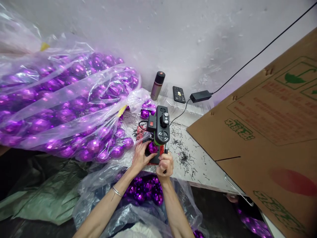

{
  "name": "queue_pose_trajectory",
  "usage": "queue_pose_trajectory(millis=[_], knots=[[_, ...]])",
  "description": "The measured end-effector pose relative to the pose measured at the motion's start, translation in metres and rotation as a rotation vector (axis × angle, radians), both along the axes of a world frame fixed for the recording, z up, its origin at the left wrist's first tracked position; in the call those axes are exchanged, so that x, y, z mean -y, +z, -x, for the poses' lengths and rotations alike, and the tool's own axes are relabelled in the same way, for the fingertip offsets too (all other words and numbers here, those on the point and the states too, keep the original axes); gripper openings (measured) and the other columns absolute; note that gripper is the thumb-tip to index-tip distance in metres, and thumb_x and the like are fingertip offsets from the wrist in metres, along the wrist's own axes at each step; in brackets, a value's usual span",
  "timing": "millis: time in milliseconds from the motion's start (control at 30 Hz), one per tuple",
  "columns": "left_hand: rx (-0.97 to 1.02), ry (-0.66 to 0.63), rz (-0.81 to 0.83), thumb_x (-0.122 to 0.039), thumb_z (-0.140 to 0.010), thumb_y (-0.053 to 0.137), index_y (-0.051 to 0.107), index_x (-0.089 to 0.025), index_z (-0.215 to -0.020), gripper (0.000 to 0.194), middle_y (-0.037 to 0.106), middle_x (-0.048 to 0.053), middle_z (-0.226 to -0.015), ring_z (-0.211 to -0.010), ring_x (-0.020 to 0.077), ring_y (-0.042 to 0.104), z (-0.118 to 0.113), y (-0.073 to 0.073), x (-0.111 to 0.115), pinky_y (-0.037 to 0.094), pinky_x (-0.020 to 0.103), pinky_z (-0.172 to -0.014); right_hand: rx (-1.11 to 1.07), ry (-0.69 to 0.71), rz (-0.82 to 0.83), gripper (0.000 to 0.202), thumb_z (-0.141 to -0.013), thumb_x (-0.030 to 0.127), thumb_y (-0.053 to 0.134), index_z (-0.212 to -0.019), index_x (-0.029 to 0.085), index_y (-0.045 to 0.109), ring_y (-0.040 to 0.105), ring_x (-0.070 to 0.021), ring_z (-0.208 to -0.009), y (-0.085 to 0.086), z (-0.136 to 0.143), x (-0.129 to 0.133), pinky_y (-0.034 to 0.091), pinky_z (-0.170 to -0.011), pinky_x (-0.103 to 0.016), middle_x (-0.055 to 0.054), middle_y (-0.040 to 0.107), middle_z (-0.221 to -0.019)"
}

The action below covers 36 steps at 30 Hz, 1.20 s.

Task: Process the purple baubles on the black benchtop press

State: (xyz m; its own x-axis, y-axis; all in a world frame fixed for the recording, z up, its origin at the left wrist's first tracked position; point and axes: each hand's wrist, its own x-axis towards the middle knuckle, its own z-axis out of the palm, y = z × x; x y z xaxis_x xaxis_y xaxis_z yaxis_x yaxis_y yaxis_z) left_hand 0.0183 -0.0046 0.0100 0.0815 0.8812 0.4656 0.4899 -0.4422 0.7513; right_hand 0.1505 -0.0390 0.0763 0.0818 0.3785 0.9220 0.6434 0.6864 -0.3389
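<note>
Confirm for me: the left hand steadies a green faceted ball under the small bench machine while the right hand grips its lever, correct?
Not quite: the ball is purple, not green, as the head view shows. The left hand does steady it under the small bench machine, and the right hand is closed on the lever beside it.

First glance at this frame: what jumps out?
The clear plastic bags heaped with shiny purple balls fill the left side. At centre, a small black bench machine stands on the white table; the left hand holds a purple ball under it, and the right hand grips its lever. A big cardboard box crowds in from the right, with dark shavings scattered beside the machine.
</note>
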Motion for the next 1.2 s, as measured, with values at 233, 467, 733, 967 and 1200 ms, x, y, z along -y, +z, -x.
queue_pose_trajectory(millis=[233,467,733,967,1200], knots=[[-0.002,0.011,0.015,-0.042,-0.092,0.082,0.064,-0.022,-0.14,0.055,0.077,0.013,-0.131,-0.122,0.0335,0.073,0.002,-0.002,-0.001,0.056,0.05,-0.109,-0.101,0.017,0.078,0.036,-0.109,0.019,0.04,-0.075,0.024,0.049,0.057,-0.0134,-0.064,0.042,0.0,0.005,0.045,-0.061,-0.03,0.001,0.056,-0.071],[-0.004,0.007,-0.005,-0.044,-0.089,0.086,0.064,-0.02,-0.137,0.058,0.078,0.014,-0.128,-0.119,0.0343,0.075,0.001,0.0,-0.007,0.057,0.052,-0.108,-0.334,0.01,0.233,0.044,-0.11,0.025,0.048,-0.066,0.024,0.047,0.054,-0.0125,-0.061,0.098,0.012,0.002,0.044,-0.06,-0.029,0.004,0.047,-0.062],[-0.082,-0.073,-0.099,-0.046,-0.1,0.072,0.058,-0.022,-0.146,0.053,0.071,0.017,-0.141,-0.133,0.0354,0.069,0.033,-0.006,0.065,0.056,0.056,-0.114,-0.298,0.029,0.211,0.042,-0.109,0.02,0.048,-0.068,0.023,0.049,0.056,-0.0118,-0.064,0.093,0.01,0.005,0.043,-0.061,-0.028,0.004,0.049,-0.064],[-0.033,0.043,-0.011,-0.047,-0.113,0.039,0.055,-0.021,-0.155,0.052,0.062,0.017,-0.154,-0.145,0.0308,0.06,0.06,0.019,0.036,0.053,0.052,-0.121,-0.235,0.007,0.178,0.038,-0.108,0.016,0.046,-0.071,0.023,0.049,0.057,-0.0131,-0.065,0.083,0.011,0.008,0.042,-0.062,-0.03,0.003,0.052,-0.066],[-0.12,0.19,0.207,-0.025,-0.096,0.058,0.066,-0.017,-0.139,0.044,0.069,0.019,-0.132,-0.127,0.036,0.066,0.037,0.07,-0.146,0.054,0.053,-0.113,-0.19,0.026,0.157,0.038,-0.106,0.01,0.044,-0.071,0.023,0.048,0.057,-0.0122,-0.064,0.081,0.01,0.01,0.042,-0.059,-0.029,0.003,0.053,-0.066]])
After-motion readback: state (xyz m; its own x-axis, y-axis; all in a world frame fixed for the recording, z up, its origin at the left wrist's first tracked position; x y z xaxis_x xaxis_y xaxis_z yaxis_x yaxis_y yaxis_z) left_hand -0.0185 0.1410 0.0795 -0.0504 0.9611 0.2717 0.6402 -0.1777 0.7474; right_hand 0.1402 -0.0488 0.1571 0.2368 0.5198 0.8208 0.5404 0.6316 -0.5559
